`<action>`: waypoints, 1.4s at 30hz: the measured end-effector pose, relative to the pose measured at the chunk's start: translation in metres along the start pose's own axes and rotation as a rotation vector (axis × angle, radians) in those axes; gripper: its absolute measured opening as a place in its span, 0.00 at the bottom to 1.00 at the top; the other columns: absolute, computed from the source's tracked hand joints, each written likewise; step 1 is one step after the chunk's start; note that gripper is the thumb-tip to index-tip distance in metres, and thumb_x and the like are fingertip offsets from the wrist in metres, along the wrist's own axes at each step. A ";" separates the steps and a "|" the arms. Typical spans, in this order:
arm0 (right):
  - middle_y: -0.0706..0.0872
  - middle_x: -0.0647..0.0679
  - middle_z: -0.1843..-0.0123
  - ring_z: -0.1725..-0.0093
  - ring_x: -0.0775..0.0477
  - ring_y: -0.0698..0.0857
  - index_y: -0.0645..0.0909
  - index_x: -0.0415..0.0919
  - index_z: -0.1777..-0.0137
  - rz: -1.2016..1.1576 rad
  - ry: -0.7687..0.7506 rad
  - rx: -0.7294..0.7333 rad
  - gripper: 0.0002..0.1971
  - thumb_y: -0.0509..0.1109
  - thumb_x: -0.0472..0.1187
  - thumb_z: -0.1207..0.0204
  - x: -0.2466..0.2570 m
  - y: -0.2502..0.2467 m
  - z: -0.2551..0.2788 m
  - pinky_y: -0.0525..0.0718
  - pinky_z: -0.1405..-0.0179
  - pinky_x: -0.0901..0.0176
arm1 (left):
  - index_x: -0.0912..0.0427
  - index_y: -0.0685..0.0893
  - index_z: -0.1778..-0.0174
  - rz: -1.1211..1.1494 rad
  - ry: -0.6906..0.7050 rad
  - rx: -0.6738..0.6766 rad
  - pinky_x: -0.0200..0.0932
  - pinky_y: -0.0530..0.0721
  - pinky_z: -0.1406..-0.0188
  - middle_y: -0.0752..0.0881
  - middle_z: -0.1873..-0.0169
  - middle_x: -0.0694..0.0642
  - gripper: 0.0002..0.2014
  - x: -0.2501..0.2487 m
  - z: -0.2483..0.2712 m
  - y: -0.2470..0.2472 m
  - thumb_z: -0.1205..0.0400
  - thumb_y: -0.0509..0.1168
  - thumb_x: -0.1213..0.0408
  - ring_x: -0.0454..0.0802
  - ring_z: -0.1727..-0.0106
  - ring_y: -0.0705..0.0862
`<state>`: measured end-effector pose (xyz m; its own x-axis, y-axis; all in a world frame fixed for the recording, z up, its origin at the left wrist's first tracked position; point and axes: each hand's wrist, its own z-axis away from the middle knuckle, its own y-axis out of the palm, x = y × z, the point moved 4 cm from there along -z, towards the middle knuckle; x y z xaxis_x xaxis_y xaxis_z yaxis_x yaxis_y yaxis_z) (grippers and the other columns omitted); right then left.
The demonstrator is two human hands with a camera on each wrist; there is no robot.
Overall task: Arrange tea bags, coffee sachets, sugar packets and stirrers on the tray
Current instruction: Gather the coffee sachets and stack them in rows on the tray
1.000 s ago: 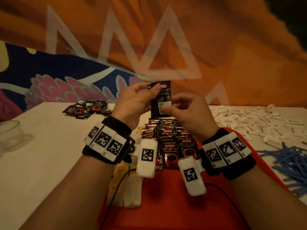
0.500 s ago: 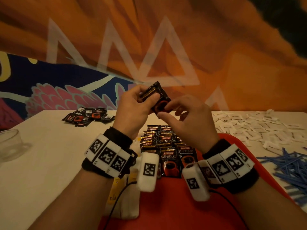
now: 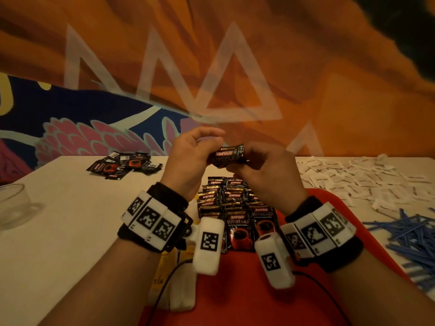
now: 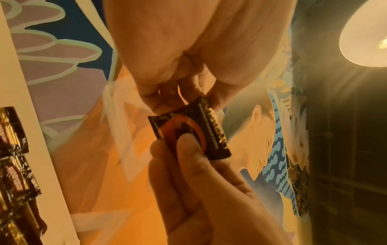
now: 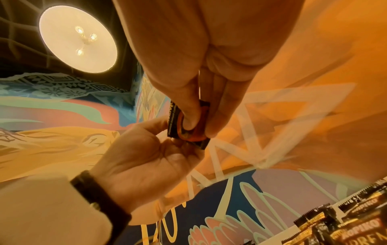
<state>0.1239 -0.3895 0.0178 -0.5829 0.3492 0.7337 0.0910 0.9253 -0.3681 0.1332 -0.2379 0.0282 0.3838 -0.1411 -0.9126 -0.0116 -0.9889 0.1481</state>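
Both hands hold one black Kopiko coffee sachet (image 3: 227,156) in the air above the red tray (image 3: 254,295), its label facing me and lying sideways. My left hand (image 3: 213,143) pinches its left end, and my right hand (image 3: 249,158) pinches the right end. In the left wrist view the sachet (image 4: 211,126) sits between the left fingers above and the right thumb (image 4: 188,149) below. The right wrist view has the right thumb pressing on the sachet (image 5: 172,119). Rows of coffee sachets (image 3: 235,208) lie overlapped on the tray below the hands.
A loose pile of coffee sachets (image 3: 124,164) lies on the table at far left. White sugar packets (image 3: 353,177) are spread at far right, blue stirrers (image 3: 412,234) nearer right. A glass (image 3: 14,203) stands at the left edge. Yellow-tagged tea bags (image 3: 174,283) lie beside the tray.
The sachet went from upright with its back toward me to sideways with the label toward me. Both hands turned it and stayed over the tray.
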 end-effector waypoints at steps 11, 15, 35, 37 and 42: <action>0.92 0.53 0.59 0.59 0.55 0.90 0.92 0.44 0.54 0.069 0.036 0.053 0.05 0.81 0.39 0.30 -0.004 -0.004 0.001 0.89 0.52 0.44 | 0.57 0.79 0.44 -0.139 0.046 0.128 0.42 0.83 0.66 0.86 0.76 0.50 0.08 -0.006 0.004 0.001 0.16 0.66 0.72 0.48 0.69 0.86; 0.93 0.53 0.60 0.63 0.53 0.90 0.93 0.46 0.56 0.075 0.115 0.110 0.04 0.82 0.42 0.30 -0.003 -0.011 0.006 0.90 0.55 0.45 | 0.57 0.81 0.49 -0.117 -0.065 0.117 0.45 0.89 0.60 0.89 0.64 0.53 0.03 -0.006 0.003 -0.001 0.16 0.67 0.67 0.51 0.60 0.89; 0.92 0.41 0.54 0.49 0.40 0.89 0.86 0.37 0.53 0.405 0.796 0.525 0.13 0.82 0.44 0.30 -0.082 -0.046 0.068 0.85 0.40 0.42 | 0.60 0.79 0.45 -0.165 -0.109 0.093 0.38 0.83 0.67 0.88 0.65 0.51 0.06 -0.021 0.008 -0.010 0.11 0.60 0.61 0.46 0.65 0.88; 0.92 0.44 0.59 0.55 0.45 0.90 0.84 0.39 0.52 0.390 0.804 0.521 0.13 0.82 0.42 0.31 -0.082 -0.043 0.067 0.87 0.49 0.48 | 0.59 0.79 0.46 -0.170 -0.115 0.097 0.38 0.83 0.67 0.88 0.66 0.51 0.06 -0.020 0.008 -0.009 0.11 0.61 0.61 0.46 0.65 0.88; 0.91 0.45 0.62 0.67 0.51 0.90 0.79 0.39 0.49 0.326 0.840 0.487 0.16 0.82 0.36 0.31 -0.082 -0.039 0.065 0.83 0.67 0.59 | 0.59 0.79 0.43 -0.177 -0.118 0.085 0.37 0.84 0.67 0.89 0.67 0.49 0.07 -0.019 0.005 -0.011 0.12 0.62 0.60 0.45 0.65 0.88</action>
<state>0.1159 -0.4639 -0.0647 0.1827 0.7373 0.6504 -0.3032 0.6716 -0.6761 0.1213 -0.2245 0.0418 0.2762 0.0351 -0.9604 -0.0337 -0.9984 -0.0462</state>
